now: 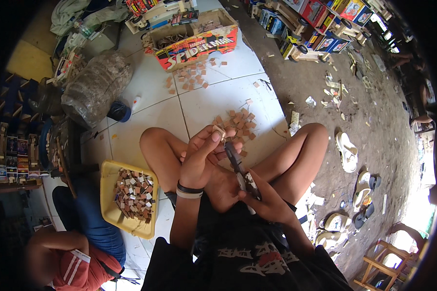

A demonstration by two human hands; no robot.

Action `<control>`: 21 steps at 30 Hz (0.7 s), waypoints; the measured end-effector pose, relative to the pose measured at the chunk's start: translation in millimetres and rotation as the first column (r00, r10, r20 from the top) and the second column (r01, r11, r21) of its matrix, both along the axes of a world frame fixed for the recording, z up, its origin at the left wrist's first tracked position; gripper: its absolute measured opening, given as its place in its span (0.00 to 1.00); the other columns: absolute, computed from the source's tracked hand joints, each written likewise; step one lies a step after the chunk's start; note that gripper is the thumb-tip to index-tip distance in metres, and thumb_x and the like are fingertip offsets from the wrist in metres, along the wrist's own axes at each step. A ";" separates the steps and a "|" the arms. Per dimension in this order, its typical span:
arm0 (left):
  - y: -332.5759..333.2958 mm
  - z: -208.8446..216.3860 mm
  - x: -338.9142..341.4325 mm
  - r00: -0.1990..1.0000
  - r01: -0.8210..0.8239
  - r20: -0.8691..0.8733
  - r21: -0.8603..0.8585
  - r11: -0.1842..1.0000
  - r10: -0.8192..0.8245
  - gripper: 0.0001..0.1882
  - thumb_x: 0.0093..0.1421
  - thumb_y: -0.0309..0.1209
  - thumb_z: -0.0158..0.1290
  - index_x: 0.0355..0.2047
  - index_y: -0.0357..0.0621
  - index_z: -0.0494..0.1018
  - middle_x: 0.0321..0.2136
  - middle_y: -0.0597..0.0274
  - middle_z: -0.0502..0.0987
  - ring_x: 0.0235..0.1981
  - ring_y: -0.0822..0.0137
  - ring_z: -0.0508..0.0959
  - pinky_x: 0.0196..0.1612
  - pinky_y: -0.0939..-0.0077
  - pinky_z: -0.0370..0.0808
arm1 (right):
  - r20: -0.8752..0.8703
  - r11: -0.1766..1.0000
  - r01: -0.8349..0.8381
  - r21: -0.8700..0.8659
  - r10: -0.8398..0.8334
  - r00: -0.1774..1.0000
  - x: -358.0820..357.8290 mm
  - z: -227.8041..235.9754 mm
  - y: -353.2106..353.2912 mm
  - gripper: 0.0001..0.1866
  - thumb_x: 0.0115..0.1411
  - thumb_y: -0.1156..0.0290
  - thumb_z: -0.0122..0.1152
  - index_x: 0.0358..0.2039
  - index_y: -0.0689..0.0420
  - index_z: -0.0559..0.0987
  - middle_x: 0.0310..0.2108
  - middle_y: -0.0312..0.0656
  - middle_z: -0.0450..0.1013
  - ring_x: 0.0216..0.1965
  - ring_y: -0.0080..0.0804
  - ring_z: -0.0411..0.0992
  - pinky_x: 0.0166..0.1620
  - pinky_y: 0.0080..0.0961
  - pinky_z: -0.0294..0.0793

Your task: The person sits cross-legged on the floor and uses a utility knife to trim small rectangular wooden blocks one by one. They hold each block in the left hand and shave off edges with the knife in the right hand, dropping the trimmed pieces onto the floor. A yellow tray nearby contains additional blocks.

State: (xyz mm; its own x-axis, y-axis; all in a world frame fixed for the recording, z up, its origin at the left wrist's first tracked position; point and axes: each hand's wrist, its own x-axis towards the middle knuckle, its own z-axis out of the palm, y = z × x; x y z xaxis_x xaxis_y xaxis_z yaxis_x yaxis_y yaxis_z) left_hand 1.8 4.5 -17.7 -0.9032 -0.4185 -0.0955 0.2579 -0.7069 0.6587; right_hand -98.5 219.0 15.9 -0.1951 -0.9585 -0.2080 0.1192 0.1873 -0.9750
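My left hand (200, 157) is raised in front of my crossed legs, pinching a small square wooden piece (219, 131) between thumb and fingers. A dark bracelet and a pale one circle that wrist. My right hand (266, 200) is wrapped round the handles of dark metal pliers (236, 161). Their jaws point up and away, close to the fingers of my left hand and just below the small piece. Whether the jaws touch it I cannot tell. Beyond my hands, a loose pile of small brown square pieces (241, 123) lies on the white tiles.
A yellow tray (105, 206) of similar pieces stands by my left knee. Ahead are more scattered squares (192, 75) and a printed cardboard box (199, 48). A person in red (82, 264) sits at lower left. Sandals (347, 153) and wooden toy trucks (315, 39) lie right.
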 end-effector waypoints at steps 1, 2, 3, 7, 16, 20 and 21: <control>3.2 -1.1 -2.3 1.000 -0.023 -0.020 0.023 0.999 0.024 0.11 0.77 0.34 0.53 0.52 0.39 0.72 0.65 0.42 0.75 0.59 0.48 0.83 0.60 0.53 0.84 | 0.074 0.999 0.025 -0.020 -0.023 0.997 1.3 -1.3 -0.8 0.26 0.77 0.72 0.55 0.71 0.64 0.62 0.49 0.42 0.75 0.50 0.30 0.74 0.55 0.29 0.74; 7.7 -1.7 -4.3 0.999 -0.038 -0.027 0.010 0.999 0.038 0.11 0.76 0.34 0.53 0.51 0.40 0.72 0.67 0.43 0.73 0.61 0.47 0.80 0.61 0.52 0.83 | 0.132 0.997 0.053 -0.052 -0.045 0.990 3.1 -1.6 -1.0 0.23 0.78 0.70 0.54 0.68 0.64 0.66 0.48 0.43 0.76 0.49 0.32 0.75 0.54 0.30 0.75; 13.7 -1.9 -5.4 0.998 -0.054 -0.036 -0.005 0.999 0.054 0.11 0.76 0.34 0.54 0.50 0.40 0.71 0.69 0.43 0.70 0.64 0.45 0.77 0.62 0.52 0.82 | 0.253 0.997 0.076 0.001 -0.074 0.965 4.9 -1.2 -0.5 0.22 0.78 0.69 0.54 0.67 0.64 0.67 0.48 0.43 0.76 0.50 0.31 0.75 0.55 0.31 0.75; 32.3 -2.5 -8.5 0.991 -0.130 -0.045 -0.013 0.991 0.130 0.10 0.75 0.34 0.55 0.49 0.41 0.71 0.74 0.42 0.62 0.70 0.42 0.71 0.65 0.53 0.81 | 0.518 0.989 0.121 0.087 -0.149 0.842 10.7 4.0 2.2 0.19 0.79 0.66 0.53 0.63 0.64 0.70 0.48 0.42 0.75 0.50 0.29 0.74 0.56 0.31 0.73; 43.1 -6.1 -5.2 0.981 -0.181 -0.074 0.002 0.984 0.180 0.10 0.73 0.32 0.59 0.47 0.41 0.72 0.75 0.42 0.60 0.72 0.48 0.70 0.62 0.60 0.83 | 0.524 0.989 0.133 0.062 -0.146 0.839 13.6 7.2 -2.5 0.22 0.78 0.60 0.54 0.62 0.64 0.72 0.46 0.37 0.74 0.46 0.23 0.70 0.51 0.25 0.71; 45.5 -3.2 -5.3 0.981 -0.195 -0.027 -0.008 0.981 0.194 0.11 0.72 0.33 0.60 0.45 0.42 0.72 0.75 0.43 0.61 0.71 0.52 0.71 0.61 0.62 0.83 | 0.538 0.989 0.130 0.072 -0.149 0.830 14.1 8.9 -3.6 0.21 0.78 0.61 0.54 0.61 0.65 0.72 0.46 0.39 0.75 0.47 0.24 0.72 0.51 0.26 0.73; 45.9 -2.3 -5.1 0.981 -0.193 -0.020 -0.008 0.981 0.193 0.11 0.72 0.34 0.60 0.45 0.42 0.71 0.75 0.43 0.62 0.71 0.53 0.71 0.61 0.63 0.83 | 0.534 0.989 0.136 0.058 -0.146 0.833 14.4 9.5 -4.1 0.21 0.78 0.61 0.54 0.60 0.65 0.72 0.45 0.39 0.75 0.47 0.25 0.73 0.51 0.26 0.74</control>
